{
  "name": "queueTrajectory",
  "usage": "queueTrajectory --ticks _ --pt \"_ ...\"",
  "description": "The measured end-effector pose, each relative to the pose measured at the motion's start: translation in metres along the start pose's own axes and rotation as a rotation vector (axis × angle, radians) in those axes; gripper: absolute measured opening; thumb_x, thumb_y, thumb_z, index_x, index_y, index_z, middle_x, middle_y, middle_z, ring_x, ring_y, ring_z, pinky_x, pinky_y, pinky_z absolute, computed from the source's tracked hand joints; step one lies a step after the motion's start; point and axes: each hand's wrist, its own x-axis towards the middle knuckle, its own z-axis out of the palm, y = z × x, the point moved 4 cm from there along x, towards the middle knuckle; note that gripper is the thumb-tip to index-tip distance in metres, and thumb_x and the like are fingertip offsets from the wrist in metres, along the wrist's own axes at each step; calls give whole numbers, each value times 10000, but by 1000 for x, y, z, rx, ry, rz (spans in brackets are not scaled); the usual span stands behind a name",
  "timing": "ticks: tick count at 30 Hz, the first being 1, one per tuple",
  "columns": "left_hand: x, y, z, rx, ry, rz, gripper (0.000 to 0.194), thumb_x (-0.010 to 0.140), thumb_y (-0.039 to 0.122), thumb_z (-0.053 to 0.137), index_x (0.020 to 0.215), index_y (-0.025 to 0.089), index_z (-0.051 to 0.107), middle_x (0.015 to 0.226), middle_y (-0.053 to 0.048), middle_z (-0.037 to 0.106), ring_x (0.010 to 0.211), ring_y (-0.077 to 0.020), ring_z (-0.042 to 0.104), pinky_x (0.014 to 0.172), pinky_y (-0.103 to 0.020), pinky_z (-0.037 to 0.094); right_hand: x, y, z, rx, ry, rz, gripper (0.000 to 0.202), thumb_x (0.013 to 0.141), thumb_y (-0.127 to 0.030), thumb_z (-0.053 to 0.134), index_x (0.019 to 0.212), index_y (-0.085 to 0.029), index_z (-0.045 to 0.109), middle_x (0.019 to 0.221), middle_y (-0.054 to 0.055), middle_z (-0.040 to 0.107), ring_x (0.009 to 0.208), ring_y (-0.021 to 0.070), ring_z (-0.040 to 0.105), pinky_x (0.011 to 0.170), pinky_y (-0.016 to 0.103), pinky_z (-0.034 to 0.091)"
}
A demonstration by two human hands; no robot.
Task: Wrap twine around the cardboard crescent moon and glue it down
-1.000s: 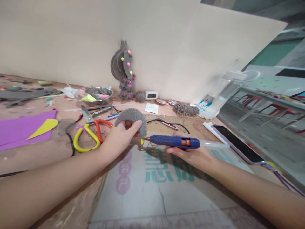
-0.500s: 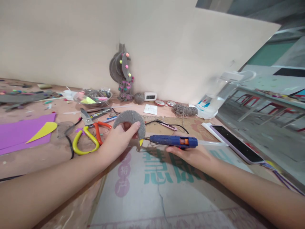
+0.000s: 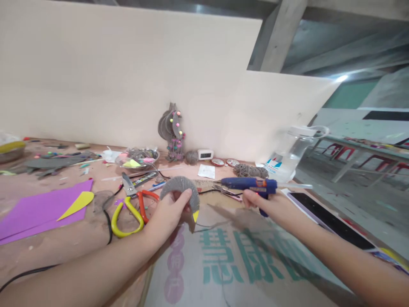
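Observation:
My left hand (image 3: 175,208) pinches a grey yarn-wrapped crescent (image 3: 180,184), thumb on its near face. A yellow tip (image 3: 195,215) shows at the crescent's lower right end, and a loose strand of yarn (image 3: 211,226) trails from there over the board. In my right hand (image 3: 260,201) is a blue hot glue gun (image 3: 244,183), its nozzle pointing left and a clear glue stick (image 3: 295,186) sticking out of its back. The nozzle stands apart from the crescent, up and to the right of it.
Yellow-and-red-handled scissors (image 3: 128,217) lie left of my left hand, near purple sheets (image 3: 47,209). Behind are a bowl of scraps (image 3: 137,160), a hanging yarn ornament (image 3: 172,132), a small clock (image 3: 205,154) and a yarn skein (image 3: 251,171). A water bottle (image 3: 284,153) and phone (image 3: 332,219) are at right.
The glue gun has moved right and away from the crescent's yellow tip, where its nozzle was. My left hand still holds the crescent. The camera view has tilted up.

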Motion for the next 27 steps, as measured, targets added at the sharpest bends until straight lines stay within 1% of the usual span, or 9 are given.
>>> queueTrajectory --ticks 3,6,10,12,14,18,23,25,27 --pt "1 -5 1 -17 -11 12 387 748 514 496 585 168 553 523 14 556 525 -144 522 545 -247 383 15 -7 -17 86 35 -59 449 835 -519 415 667 -176 651 643 36 616 648 171 586 607 268 477" --pt "0 -5 2 -50 -1 42 360 757 494 499 611 171 555 562 8 565 553 -143 526 551 -245 385 37 -9 -20 158 17 -51 408 792 -528 490 789 -169 684 749 51 668 715 184 613 641 271 482" --pt "-3 1 3 -65 -19 36 331 766 458 508 593 176 528 550 10 540 544 -134 508 555 -244 382 78 1 -11 45 52 -2 421 720 -533 576 933 -186 683 885 58 699 842 230 629 716 301 479" --pt "-4 4 3 -54 -19 24 325 762 450 517 583 178 516 548 14 531 545 -129 501 560 -240 380 97 9 -2 -29 34 -10 453 737 -547 544 959 -174 672 872 70 699 819 236 632 697 306 471" --pt "-3 5 3 -40 -22 5 328 755 455 524 576 181 505 539 20 519 531 -125 486 546 -237 372 112 19 6 -65 34 4 454 733 -540 548 914 -144 677 826 92 696 785 245 632 676 310 462" --pt "1 -2 5 -30 -34 0 342 749 480 512 578 185 493 511 32 494 501 -126 469 518 -241 356 125 35 21 -97 29 12 402 743 -511 543 780 -133 674 716 89 681 674 214 619 596 279 446" --pt "6 -9 7 -64 -36 26 312 755 455 520 613 178 513 525 40 499 511 -113 459 508 -228 344 136 48 38 -153 25 6 356 733 -471 565 734 -125 650 571 47 632 564 176 582 522 248 423" --pt "7 -9 8 -83 -40 31 315 758 445 523 597 174 506 512 42 490 490 -103 448 489 -220 336 140 53 41 -184 14 2 358 732 -470 567 754 -122 649 585 48 640 579 180 590 537 248 432" --pt "7 -9 8 -96 -50 15 333 762 450 516 578 173 496 484 41 481 454 -97 438 460 -217 330 139 56 40 -224 7 -8 382 743 -486 552 818 -124 650 676 71 671 640 203 614 580 265 449"
